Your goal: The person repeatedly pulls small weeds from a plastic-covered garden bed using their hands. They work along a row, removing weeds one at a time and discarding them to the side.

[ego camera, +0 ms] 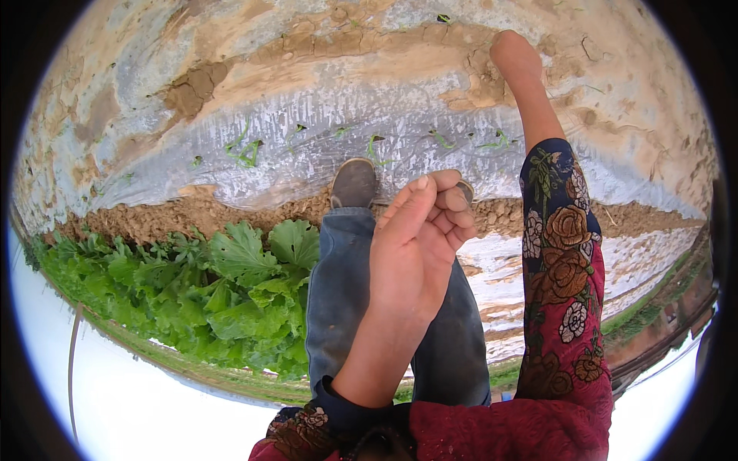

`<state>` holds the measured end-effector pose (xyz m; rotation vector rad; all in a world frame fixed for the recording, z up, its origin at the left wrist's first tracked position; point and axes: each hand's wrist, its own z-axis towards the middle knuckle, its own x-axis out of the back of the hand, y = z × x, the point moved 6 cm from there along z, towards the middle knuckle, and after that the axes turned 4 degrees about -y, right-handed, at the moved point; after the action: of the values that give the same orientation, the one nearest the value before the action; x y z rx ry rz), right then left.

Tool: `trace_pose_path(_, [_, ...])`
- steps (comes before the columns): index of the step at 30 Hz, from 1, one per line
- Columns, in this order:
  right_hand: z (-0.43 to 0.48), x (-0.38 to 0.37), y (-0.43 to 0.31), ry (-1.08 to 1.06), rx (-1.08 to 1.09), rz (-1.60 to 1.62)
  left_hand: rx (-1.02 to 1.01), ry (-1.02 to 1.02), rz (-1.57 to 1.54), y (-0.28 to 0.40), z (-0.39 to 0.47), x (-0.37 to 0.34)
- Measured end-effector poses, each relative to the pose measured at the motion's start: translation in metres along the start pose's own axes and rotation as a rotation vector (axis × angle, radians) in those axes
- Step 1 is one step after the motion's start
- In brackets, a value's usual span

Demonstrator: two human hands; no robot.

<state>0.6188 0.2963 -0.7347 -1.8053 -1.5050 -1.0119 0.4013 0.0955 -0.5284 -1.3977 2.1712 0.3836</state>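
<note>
My left hand (421, 230) is held palm up in front of my legs. Its fingers are curled and the thumb presses on the index fingertip; nothing shows between them. Stretched out to the upper right, my right hand (516, 60) is closed like a fist close to the soil-covered plastic mulch film. Its fingertips are hidden, so I cannot tell if it holds anything. Thin green seedlings (249, 152) come up through holes in the film (311, 155) ahead of my shoes. One seedling (376, 151) stands just beyond my left shoe (353, 183).
Broad leafy green vegetables (242, 253) grow thickly on the left, beside a strip of crumbly bare soil (144, 222). Whitish film with soil streaks (507, 288) lies behind my legs on the right. A patch of cracked soil (196, 89) rests on the film.
</note>
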Motion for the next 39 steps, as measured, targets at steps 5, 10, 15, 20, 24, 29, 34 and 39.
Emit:
trace_pose_path(5, [0.003,-0.023,0.016,-0.012,0.046,0.254,0.008,-0.006,0.016,-0.002,-0.001,0.000])
trace_pose_path(10, [0.005,-0.032,0.026,-0.117,0.088,0.374,0.010,-0.020,0.019,-0.008,-0.002,0.001])
trace_pose_path(15, [0.002,-0.030,0.026,-0.146,0.152,0.325,0.029,-0.018,0.036,-0.015,-0.001,0.001])
trace_pose_path(20, [0.002,-0.021,0.021,-0.152,0.249,0.247,0.046,-0.010,0.059,-0.021,-0.002,0.000])
trace_pose_path(24, [0.003,-0.014,0.017,-0.193,0.259,0.194,0.052,-0.023,0.065,-0.022,0.001,-0.002])
trace_pose_path(29, [-0.021,-0.029,0.010,-0.342,0.361,-0.019,0.046,-0.009,0.068,-0.018,0.002,-0.004])
trace_pose_path(34, [-0.019,-0.015,0.023,-0.220,0.243,0.189,0.035,-0.034,0.029,-0.010,0.001,-0.002])
trace_pose_path(39, [-0.018,-0.001,0.019,-0.018,-0.032,0.167,0.035,-0.029,0.011,-0.008,0.000,-0.002])
